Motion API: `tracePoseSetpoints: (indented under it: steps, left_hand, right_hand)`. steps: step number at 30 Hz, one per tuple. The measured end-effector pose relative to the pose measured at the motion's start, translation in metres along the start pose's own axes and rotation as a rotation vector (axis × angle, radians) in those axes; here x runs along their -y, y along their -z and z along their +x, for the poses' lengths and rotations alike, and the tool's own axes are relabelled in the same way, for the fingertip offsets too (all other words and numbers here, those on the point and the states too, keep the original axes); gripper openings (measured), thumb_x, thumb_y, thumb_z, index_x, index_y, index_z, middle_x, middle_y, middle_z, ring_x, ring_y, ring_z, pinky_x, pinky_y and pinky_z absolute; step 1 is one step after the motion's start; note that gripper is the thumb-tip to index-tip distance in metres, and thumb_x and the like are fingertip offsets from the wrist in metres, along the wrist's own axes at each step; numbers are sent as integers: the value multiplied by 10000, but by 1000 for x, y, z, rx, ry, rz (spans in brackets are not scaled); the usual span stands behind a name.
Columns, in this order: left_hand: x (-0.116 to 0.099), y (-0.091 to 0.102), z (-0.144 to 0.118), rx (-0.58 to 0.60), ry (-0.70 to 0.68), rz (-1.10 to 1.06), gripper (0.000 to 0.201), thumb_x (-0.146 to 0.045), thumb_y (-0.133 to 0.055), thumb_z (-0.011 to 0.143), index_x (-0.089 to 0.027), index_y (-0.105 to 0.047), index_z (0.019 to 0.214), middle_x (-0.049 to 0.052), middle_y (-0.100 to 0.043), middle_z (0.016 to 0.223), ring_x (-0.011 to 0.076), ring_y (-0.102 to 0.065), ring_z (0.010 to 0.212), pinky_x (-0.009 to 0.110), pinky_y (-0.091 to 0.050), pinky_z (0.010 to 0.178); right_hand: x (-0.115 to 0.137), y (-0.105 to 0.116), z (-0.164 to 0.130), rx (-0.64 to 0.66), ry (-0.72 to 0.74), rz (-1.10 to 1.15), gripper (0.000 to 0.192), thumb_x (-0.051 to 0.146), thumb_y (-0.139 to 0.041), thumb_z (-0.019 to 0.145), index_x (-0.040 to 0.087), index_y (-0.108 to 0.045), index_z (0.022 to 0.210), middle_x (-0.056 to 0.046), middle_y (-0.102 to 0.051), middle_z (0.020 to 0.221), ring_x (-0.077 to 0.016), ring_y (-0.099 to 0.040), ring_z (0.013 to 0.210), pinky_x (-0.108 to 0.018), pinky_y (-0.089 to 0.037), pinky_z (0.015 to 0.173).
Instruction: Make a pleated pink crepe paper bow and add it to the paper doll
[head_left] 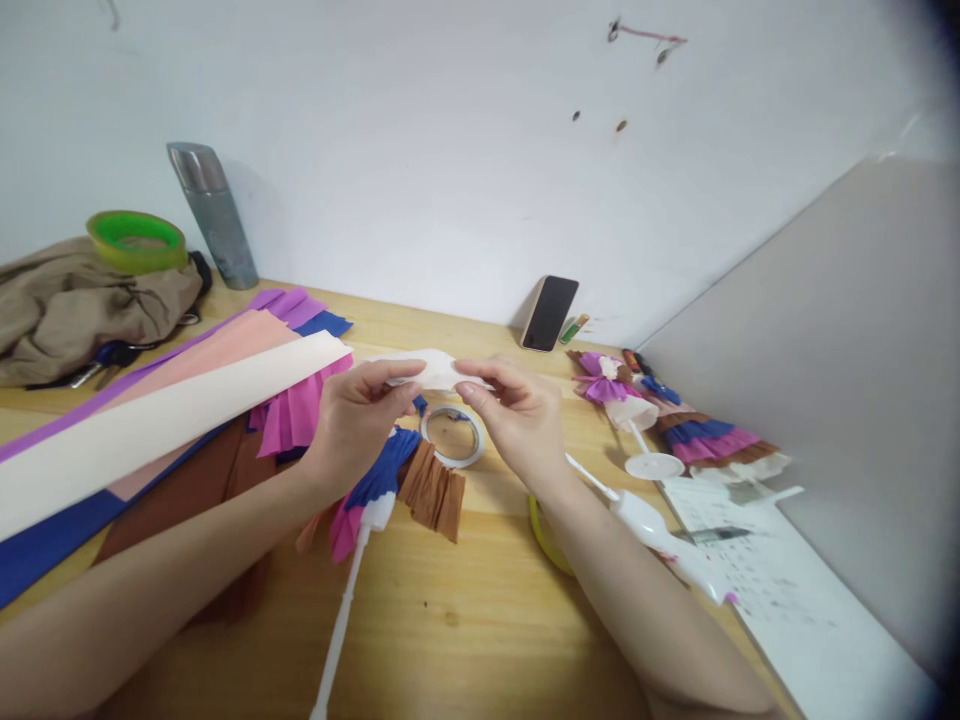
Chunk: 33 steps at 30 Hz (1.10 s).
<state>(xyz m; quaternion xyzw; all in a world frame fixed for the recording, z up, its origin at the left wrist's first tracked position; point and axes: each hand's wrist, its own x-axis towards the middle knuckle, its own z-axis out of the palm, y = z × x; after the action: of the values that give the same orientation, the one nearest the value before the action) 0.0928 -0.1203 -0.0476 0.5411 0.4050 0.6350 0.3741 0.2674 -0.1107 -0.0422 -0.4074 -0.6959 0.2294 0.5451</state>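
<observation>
A small piece of white crepe paper (433, 372) is stretched between my two hands above the table. My left hand (358, 425) pinches its left part between thumb and fingers. At the other side my right hand (517, 410) pinches it the same way. Below them lies a white-rimmed roll of tape (474, 458). Closer to me, blue crepe paper (386, 470) and a pleated brown piece (435, 492) surround the top of a white plastic stick (345, 600), with pink paper beside them.
Long crepe paper strips (172, 420) in several colours cover the left, near a cloth (90, 300), green tape roll (139, 240) and bottle (214, 215). A phone (550, 313) leans against the wall. A white glue gun (667, 540), finished paper pieces (712, 440) and a written sheet (802, 600) lie right.
</observation>
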Motion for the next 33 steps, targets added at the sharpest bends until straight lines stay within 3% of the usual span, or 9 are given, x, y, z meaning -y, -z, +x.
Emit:
tracePoseSetpoints:
  steps: [3,7,15,22,28,30,33]
  left_hand:
    - [4,2,-1,0,-80,72,138,-191,-730,754,-195,-782,881,4,-721,700,101,-631,534,212,-524,514]
    - [6,6,-2,4,-209,205,133,-206,-702,806,-228,-782,910,-6,-691,699,111,-644,601,241,-530,616]
    - [-3,7,-2,-34,-274,305,146,-180,-694,807,-268,-788,875,-3,-702,719,144,-641,672,276,-518,687]
    - [1,9,-3,35,-341,252,205,-179,-672,831,-248,-770,998,13,-679,779,120,-627,679,244,-516,658]
    - [-4,4,-4,99,-190,112,339,-171,-772,713,-227,-755,1046,22,-741,854,107,-629,641,215,-533,611]
    - [-6,3,-4,108,-102,57,324,-185,-795,687,-218,-763,1008,30,-760,876,113,-644,635,219,-544,607]
    - [-7,2,-2,118,15,-31,209,-212,-795,694,-195,-771,901,14,-748,736,116,-650,578,219,-549,572]
  right_hand:
    - [2,1,-1,-18,107,-110,128,196,-662,849,240,-746,934,-7,-723,824,-151,-637,729,-300,-514,697]
    - [7,2,-2,-64,228,-216,121,195,-641,873,255,-739,911,-9,-726,816,-168,-638,730,-317,-516,696]
    - [6,4,-2,-76,288,-228,114,212,-639,880,281,-724,911,-26,-735,863,-196,-648,768,-363,-526,727]
    - [10,4,-3,-85,314,-250,126,174,-625,878,271,-701,847,-17,-717,829,-190,-642,762,-342,-509,711]
    - [11,4,-3,-62,300,-205,123,166,-617,883,255,-687,836,-14,-712,810,-181,-634,754,-337,-501,709]
    - [11,3,-3,-39,275,-203,118,185,-613,889,255,-685,826,-14,-706,799,-182,-632,751,-336,-502,703]
    - [13,3,-4,-17,254,-187,119,180,-618,882,254,-681,813,-5,-693,778,-173,-623,739,-320,-496,694]
